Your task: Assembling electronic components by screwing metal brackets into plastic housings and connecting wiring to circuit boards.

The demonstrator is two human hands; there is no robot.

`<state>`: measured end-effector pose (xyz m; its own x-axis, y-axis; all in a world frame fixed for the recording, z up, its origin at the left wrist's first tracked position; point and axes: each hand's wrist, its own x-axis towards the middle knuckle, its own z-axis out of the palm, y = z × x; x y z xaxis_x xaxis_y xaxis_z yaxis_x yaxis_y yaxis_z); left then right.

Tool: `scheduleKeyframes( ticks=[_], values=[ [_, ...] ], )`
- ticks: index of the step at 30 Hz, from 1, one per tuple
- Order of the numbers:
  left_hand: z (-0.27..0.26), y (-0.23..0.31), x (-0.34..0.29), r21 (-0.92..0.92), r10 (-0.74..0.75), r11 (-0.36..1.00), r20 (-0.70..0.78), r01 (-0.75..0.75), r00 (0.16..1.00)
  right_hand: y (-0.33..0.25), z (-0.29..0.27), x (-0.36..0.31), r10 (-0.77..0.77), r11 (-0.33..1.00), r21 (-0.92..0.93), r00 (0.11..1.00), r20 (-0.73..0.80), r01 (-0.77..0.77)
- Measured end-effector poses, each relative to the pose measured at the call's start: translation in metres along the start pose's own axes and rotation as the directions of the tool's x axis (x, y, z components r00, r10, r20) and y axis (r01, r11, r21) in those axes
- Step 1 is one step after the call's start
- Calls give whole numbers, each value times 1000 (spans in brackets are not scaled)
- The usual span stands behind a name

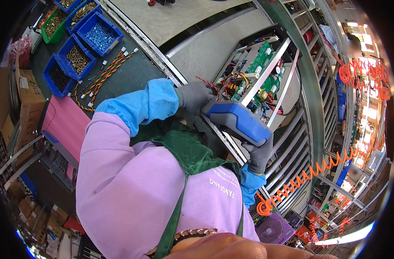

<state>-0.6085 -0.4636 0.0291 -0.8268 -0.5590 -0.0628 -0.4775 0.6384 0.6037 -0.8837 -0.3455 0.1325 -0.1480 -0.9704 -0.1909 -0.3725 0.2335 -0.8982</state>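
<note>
A blue and grey moulded plastic panel (238, 120) stands tilted against the near end of an open electronic unit (261, 73). My left hand (194, 97), in a grey glove, is closed at the panel's left end, close to thin red wires; its fingertips are partly hidden. Around the panel's right end my right hand (260, 156), gloved too, is closed, with some fingers behind it. Inside the unit are green circuit boards (262, 56), coils and bundled wires, with pale metal bars (266, 71) running across it.
Blue bins (100, 34) and a green bin (54, 26) of screws stand at the upper left. Red, yellow and black cable harnesses (103, 80) lie beside them. A roller conveyor (287, 149) runs at the right, below an orange coiled hose (309, 177). A purple fan (274, 228) is lower right.
</note>
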Motion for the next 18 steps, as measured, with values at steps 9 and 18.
scheduleKeyframes(
  ticks=[9,18],
  values=[
    [18,0,-3,-250,-78,968,-156,36,985,3,-2,-5,9,1000,18,1000,1,-9],
    [20,10,4,-280,-35,960,-51,20,998,-1,-3,-11,22,991,128,1000,14,-24]
  ],
)
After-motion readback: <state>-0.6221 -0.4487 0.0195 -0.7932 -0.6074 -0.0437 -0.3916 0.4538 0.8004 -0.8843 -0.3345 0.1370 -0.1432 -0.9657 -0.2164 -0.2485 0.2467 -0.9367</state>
